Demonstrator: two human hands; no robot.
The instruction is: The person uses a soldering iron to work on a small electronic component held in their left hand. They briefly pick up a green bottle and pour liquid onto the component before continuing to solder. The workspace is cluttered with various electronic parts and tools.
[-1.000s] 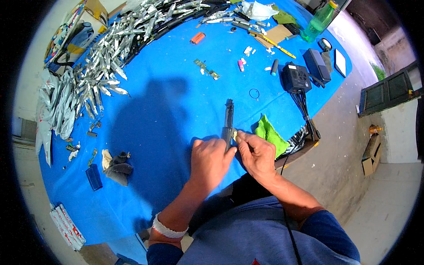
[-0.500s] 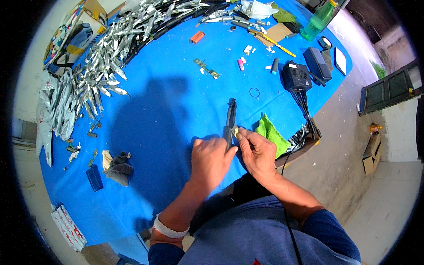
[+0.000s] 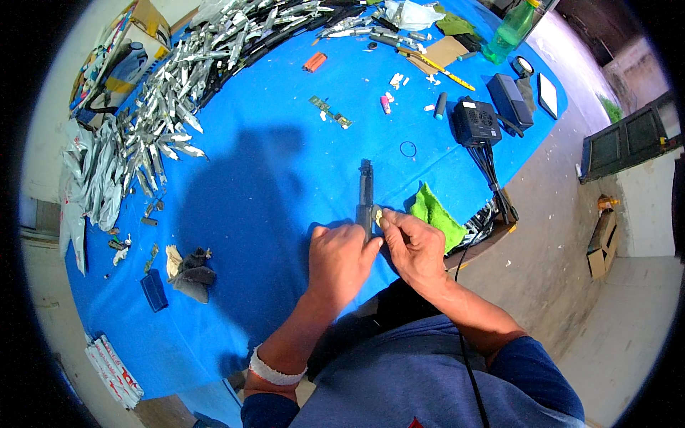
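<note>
My left hand [image 3: 342,260] is wrapped round the lower end of a long, narrow dark grey part [image 3: 365,191]. The part points away from me over the blue cloth, and its far tip looks notched. Close beside it on the right, my right hand [image 3: 419,251] pinches a small pale yellow scrap [image 3: 378,215] between thumb and forefinger. The scrap sits right by the part's side; I cannot tell if they touch. Just past my right hand lies a bright green cloth [image 3: 437,217] at the table's edge.
A heap of silver and black slim parts [image 3: 182,93] covers the far left. A black power supply [image 3: 476,123] with bundled cables stands to the right. Further off are an orange piece [image 3: 315,62], a circuit board [image 3: 330,112] and a green bottle [image 3: 512,34]. Grey rag [image 3: 191,278] lies at left.
The dark grey part has turned from leaning slightly right to nearly straight, its far tip shifting left. Both hands stay almost in place, with the same grips.
</note>
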